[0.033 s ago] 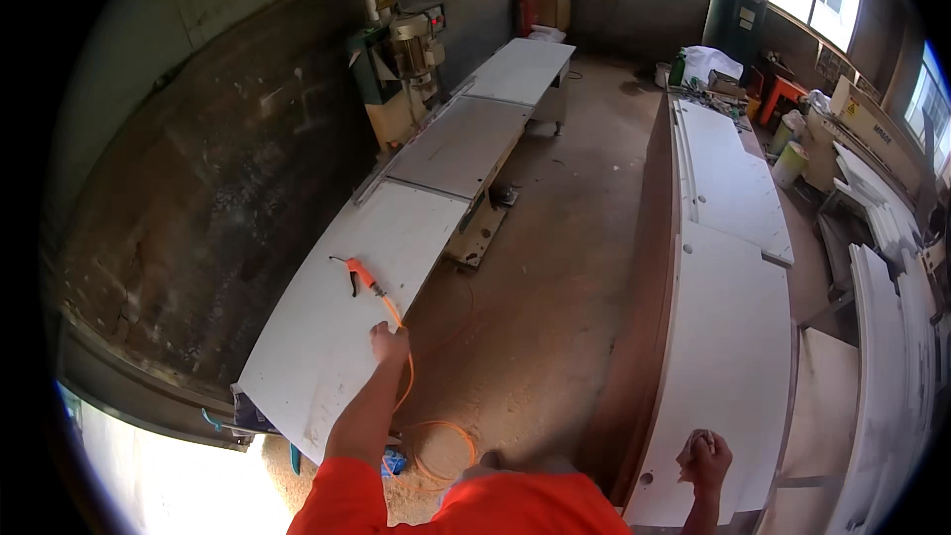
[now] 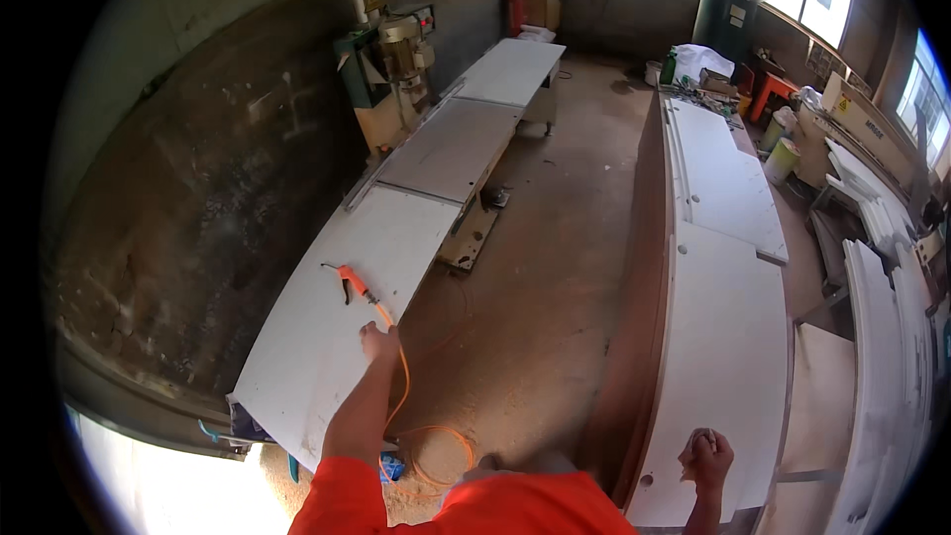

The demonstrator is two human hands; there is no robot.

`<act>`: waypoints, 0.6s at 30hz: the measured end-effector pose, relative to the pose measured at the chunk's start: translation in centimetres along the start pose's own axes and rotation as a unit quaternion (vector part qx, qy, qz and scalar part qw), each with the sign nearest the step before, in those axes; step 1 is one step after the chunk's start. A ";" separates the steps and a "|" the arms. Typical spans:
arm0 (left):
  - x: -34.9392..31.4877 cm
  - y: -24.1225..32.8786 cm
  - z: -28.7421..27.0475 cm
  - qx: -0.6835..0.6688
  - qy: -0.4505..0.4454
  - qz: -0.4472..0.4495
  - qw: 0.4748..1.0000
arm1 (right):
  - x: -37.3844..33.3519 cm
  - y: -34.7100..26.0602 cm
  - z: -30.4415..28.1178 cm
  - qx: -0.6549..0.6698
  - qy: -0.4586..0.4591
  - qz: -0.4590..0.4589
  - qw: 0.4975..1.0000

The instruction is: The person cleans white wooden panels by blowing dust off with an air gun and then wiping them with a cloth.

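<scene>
1. In a dusty woodworking shop, a person in an orange top stretches the left hand [image 2: 379,342] onto the near right edge of a white panel [image 2: 337,337] lying on the long bench by the wall; the fingers rest on the orange air hose [image 2: 401,376] where it crosses that edge, though whether they grip it cannot be told.
2. The orange-handled blow gun [image 2: 347,282] lies flat on the panel, just beyond the hand, toward the panel's middle.
3. Judged from this, the reach goes best by drawing the hose gently so the gun slides without scratching the smooth laminate face, and by keeping the coiled slack off the panel's sharp edge.
4. The right hand [image 2: 705,456] is clenched in a loose fist, seemingly empty, over the near corner of a second white board [image 2: 723,357] with small drilled holes.
5. The hose loops in springy coils on the sawdust-covered floor [image 2: 535,277].
</scene>
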State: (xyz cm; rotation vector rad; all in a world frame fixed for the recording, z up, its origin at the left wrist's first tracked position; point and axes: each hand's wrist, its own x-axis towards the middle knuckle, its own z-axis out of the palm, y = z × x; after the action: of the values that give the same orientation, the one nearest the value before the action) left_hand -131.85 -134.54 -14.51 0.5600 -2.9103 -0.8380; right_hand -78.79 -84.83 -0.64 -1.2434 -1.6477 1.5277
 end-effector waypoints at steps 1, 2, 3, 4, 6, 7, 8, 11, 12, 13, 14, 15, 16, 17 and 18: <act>2.9 1.0 0.0 0.019 -0.020 -0.044 0.999 | 0.6 -0.8 0.3 0.006 0.005 0.015 1.000; 5.7 1.0 0.4 0.037 -0.009 -0.063 0.997 | 1.5 -1.3 0.6 0.013 0.002 0.033 0.999; 8.4 1.3 1.0 0.054 0.003 -0.080 0.995 | 3.0 -0.9 0.7 0.003 0.044 0.034 0.998; 11.6 1.5 1.4 0.070 0.012 -0.101 0.992 | 5.0 -0.4 0.8 0.024 0.049 0.039 0.998; 13.9 5.4 2.1 0.102 -0.002 -0.112 0.988 | 9.4 0.1 0.6 0.058 0.070 0.045 0.995; 15.0 6.3 2.8 0.118 0.001 -0.126 0.985 | 11.6 -0.2 0.8 0.110 0.043 0.032 0.992; 16.1 6.0 2.7 0.136 0.014 -0.144 0.980 | 13.8 -1.3 2.6 0.111 0.047 0.040 0.992; 18.0 6.4 3.4 0.084 -0.058 -0.211 0.972 | 22.8 -3.9 7.5 0.130 0.024 0.023 0.991; 19.7 2.5 3.1 0.120 -0.038 -0.219 0.968 | 25.8 -5.0 11.3 0.152 -0.019 0.033 0.988; 20.9 -0.5 2.7 0.152 -0.020 -0.229 0.961 | 29.1 -6.6 15.1 0.172 -0.063 0.040 0.982; 20.3 -0.1 4.6 0.140 -0.037 -0.231 0.962 | 32.7 -7.2 17.6 0.154 -0.040 0.029 0.987; 19.5 1.1 5.6 0.130 -0.052 -0.235 0.962 | 36.1 -8.9 20.7 0.137 -0.050 0.028 0.989; 18.7 3.6 5.5 0.146 -0.061 -0.235 0.959 | 38.1 -11.4 25.0 0.117 -0.065 0.033 0.990; 17.7 6.1 4.9 0.165 -0.066 -0.241 0.954 | 39.8 -13.9 29.5 0.074 -0.092 0.014 0.993; 16.9 6.9 3.9 0.184 -0.067 -0.255 0.947 | 40.3 -17.2 34.8 0.098 -0.174 0.033 0.979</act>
State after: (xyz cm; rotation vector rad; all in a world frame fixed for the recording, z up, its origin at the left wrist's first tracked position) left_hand -150.42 -133.25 -14.91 1.3796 -3.1052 -0.3575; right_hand -130.08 -62.69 2.03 -0.9754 -1.6268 1.9865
